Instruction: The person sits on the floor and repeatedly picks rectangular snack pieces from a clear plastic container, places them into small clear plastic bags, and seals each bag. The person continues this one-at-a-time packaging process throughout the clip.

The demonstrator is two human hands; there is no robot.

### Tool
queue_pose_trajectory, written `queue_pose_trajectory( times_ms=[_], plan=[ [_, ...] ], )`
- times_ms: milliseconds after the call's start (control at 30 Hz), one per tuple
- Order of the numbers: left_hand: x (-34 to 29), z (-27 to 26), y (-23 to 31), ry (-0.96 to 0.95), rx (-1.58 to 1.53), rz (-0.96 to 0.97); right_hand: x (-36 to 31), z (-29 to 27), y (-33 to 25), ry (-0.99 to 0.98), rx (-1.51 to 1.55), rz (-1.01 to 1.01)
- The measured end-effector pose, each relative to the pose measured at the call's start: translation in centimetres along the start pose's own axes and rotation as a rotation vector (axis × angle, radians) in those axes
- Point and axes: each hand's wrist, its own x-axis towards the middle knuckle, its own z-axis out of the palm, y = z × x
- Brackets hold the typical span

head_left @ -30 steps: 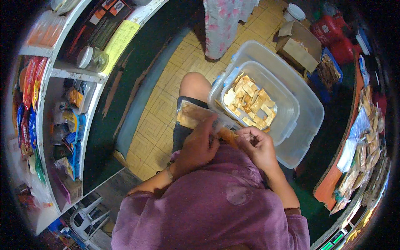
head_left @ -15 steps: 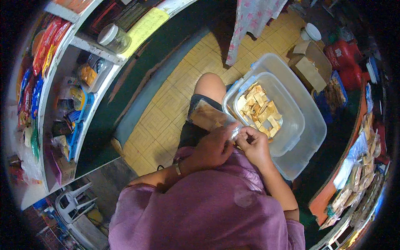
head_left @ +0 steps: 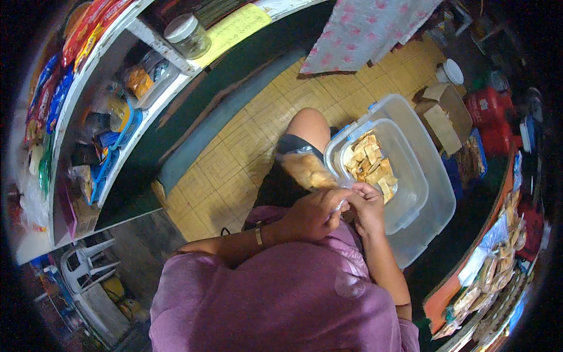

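Observation:
A clear plastic bag (head_left: pixel 306 169) with tan contents lies over my bare-kneed leg, its gathered neck leading up to my fingers. My left hand (head_left: pixel 316 216) is closed on that neck. Pressed close beside it, my right hand (head_left: pixel 369 210) pinches the bag's end between thumb and fingers. Just beyond my right hand is a clear tub (head_left: pixel 335 154) holding several flat, tan, chip-like pieces (head_left: pixel 370 164). This tub sits inside a larger translucent plastic bin (head_left: pixel 431 226). The fingertips partly hide the twisted plastic.
White shelves (head_left: pixel 157 47) with snack packs, a lidded jar (head_left: pixel 187 36) and baskets stand at left. A cardboard box (head_left: pixel 446 114) and a red container (head_left: pixel 489 111) are beyond the bin. Bagged goods (head_left: pixel 495 264) line the right. A plastic chair (head_left: pixel 88 267) stands lower left.
The view has shifted, so the surroundings sit differently. The bag has turned and now looks lighter and bunched. My hands have come closer together at its neck.

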Motion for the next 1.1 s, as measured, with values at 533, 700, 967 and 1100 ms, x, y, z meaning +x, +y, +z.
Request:
queue_pose_trajectory(
  times_ms=[533, 700, 967, 1100],
  plan=[
    [0.3, 0.2, -0.2, -0.051, -0.099, -0.056, -0.4, 0.4, 2.5, -0.031, -0.144, -0.103],
    [-0.1, -0.7, 0.1, 0.099, -0.223, -0.075, -1.0, 0.2, 2.4, -0.141, -0.236, -0.069],
    [-0.4, -1.4, 0.5, -0.013, -0.102, 0.02, 0.5, -0.3, 3.0, -0.203, -0.69, -0.632],
    [0.0, -1.4, 0.7, 0.015, -0.173, 0.038, 0.9, 0.4, 2.1, -0.045, -0.801, -0.884]
  ],
)
